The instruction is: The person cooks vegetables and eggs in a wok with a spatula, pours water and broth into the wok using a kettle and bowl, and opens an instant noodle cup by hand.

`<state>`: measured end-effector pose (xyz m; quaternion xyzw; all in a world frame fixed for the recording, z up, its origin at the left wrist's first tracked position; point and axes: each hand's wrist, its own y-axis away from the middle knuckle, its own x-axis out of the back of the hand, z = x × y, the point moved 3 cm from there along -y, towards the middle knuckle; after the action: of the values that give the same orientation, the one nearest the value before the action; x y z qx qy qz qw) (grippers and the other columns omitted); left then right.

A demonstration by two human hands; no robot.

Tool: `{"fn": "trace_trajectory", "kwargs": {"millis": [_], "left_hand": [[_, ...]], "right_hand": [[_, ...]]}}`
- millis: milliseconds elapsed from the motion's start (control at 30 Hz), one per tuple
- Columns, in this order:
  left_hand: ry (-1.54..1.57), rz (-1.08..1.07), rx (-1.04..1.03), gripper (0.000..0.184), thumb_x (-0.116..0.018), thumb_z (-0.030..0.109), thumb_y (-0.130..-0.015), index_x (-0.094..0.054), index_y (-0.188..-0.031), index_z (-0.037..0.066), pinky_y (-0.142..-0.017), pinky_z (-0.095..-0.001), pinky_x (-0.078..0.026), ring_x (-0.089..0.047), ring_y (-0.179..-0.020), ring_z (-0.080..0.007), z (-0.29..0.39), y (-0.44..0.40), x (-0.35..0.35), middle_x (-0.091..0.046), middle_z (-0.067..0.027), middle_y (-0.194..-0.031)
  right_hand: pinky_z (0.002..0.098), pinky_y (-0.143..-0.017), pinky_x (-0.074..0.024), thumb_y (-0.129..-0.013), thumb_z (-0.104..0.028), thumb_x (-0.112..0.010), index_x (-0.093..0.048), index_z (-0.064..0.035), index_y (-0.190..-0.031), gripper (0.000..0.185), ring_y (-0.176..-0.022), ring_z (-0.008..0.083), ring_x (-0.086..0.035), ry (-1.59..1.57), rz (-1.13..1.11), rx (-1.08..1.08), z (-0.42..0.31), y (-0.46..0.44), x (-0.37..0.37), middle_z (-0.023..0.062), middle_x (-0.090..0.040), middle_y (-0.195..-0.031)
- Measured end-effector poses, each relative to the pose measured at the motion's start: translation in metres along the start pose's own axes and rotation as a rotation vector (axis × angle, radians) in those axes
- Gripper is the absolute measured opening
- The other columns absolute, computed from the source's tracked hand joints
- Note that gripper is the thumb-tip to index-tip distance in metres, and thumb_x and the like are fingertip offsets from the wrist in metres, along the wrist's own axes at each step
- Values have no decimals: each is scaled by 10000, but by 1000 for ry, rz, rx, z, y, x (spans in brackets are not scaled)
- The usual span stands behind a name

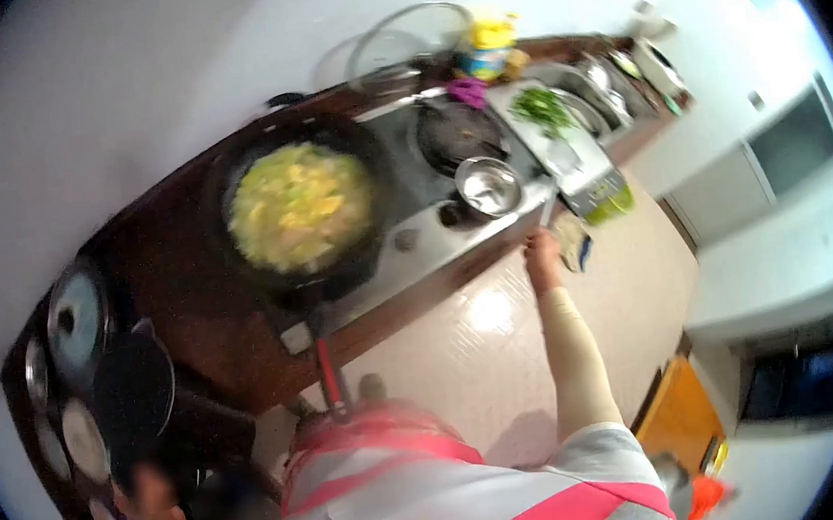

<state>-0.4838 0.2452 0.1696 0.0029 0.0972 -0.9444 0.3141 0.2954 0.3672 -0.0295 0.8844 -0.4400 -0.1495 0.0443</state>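
Observation:
My right hand [540, 248] is closed around a thin, pale-handled utensil [549, 209] at the near edge of the white cutting board [584, 180]. The utensil's far end is unclear. Chopped greens [540, 108] lie on the board's far part. My left hand [148, 494] is low at the left, beside stacked cookware and near a dark pan [134, 383]. Blur smears its fingers, so its grip cannot be made out. A large black wok [225, 253] on the stove holds a yellow and green food mixture [301, 206]; its red-and-black handle [328, 369] points toward me.
A metal bowl [489, 187] stands by the second burner [460, 135]. Behind are a glass lid [406, 45], a yellow bottle [488, 47] and a purple cloth [468, 93]. The sink [621, 90] is at the far right. Lids [79, 318] line the left wall.

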Motion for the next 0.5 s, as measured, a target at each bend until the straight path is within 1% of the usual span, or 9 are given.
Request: {"fn": "trace_trajectory", "kwargs": {"millis": [33,67,100,133,167,233,333,367,500], "left_hand": [[-31,178,15,238,-607,164,-885,-487,-1084,110,-454,-264,-294,-312,-493,-107,25,16,-24,-387,-3,-592],[3,60,21,268,-597,168,-891,-467,-1110,87,-463,-260,-300,-314,-501,-106,21,16,4,-384,-1,-593],[40,-66,31,298,-588,172,-897,-447,-1137,64,-472,-255,-306,-316,-509,-104,14,17,28,-382,1,-595],[23,-35,24,280,-589,176,-896,-450,-1113,66,-475,-254,-306,-317,-509,-102,22,26,39,-379,4,-593],[7,56,8,262,-591,181,-895,-453,-1089,68,-479,-253,-306,-318,-508,-99,34,36,33,-377,8,-591],[-24,161,-17,231,-594,190,-894,-460,-1040,72,-486,-250,-307,-319,-507,-94,51,51,43,-372,15,-588],[-59,262,-52,195,-598,205,-892,-469,-968,79,-496,-246,-308,-321,-505,-87,74,61,70,-365,25,-582],[-64,304,-66,188,-599,209,-891,-472,-943,81,-499,-245,-309,-321,-505,-85,84,65,80,-363,28,-580],[-124,493,-178,188,-605,228,-888,-485,-847,89,-512,-240,-310,-324,-503,-75,143,95,124,-353,42,-573]], "right_hand": [[274,-467,-402,-812,-189,-533,-541,-46,-800,144,-566,158,-491,54,158,-102,19,-32,7,60,-527,-701],[286,-472,-408,-805,-150,-511,-540,-12,-812,141,-582,188,-505,-1,-65,24,29,-46,14,88,-534,-717],[275,-451,-380,-825,-128,-521,-521,-23,-762,122,-522,170,-480,23,-5,18,36,-64,15,55,-495,-633],[303,-457,-383,-804,-102,-528,-528,-27,-740,98,-550,177,-493,25,60,-46,29,-66,6,61,-503,-644],[328,-473,-392,-783,-88,-546,-554,-36,-731,74,-582,183,-511,126,-40,-98,19,-64,-5,69,-519,-656],[331,-482,-396,-773,-79,-562,-578,-27,-740,64,-592,182,-518,94,-9,-162,7,-55,-24,74,-534,-663],[303,-457,-349,-815,-154,-513,-506,-117,-688,132,-541,167,-442,260,-100,-197,19,-66,-32,12,-449,-629],[350,-488,-381,-798,-188,-585,-536,-112,-719,120,-576,188,-479,126,-226,-199,31,-81,-18,28,-484,-658],[383,-748,-472,-846,-409,-553,-522,-154,-1092,355,-914,242,-551,164,-372,-267,58,-125,29,76,-566,-1032]]}}
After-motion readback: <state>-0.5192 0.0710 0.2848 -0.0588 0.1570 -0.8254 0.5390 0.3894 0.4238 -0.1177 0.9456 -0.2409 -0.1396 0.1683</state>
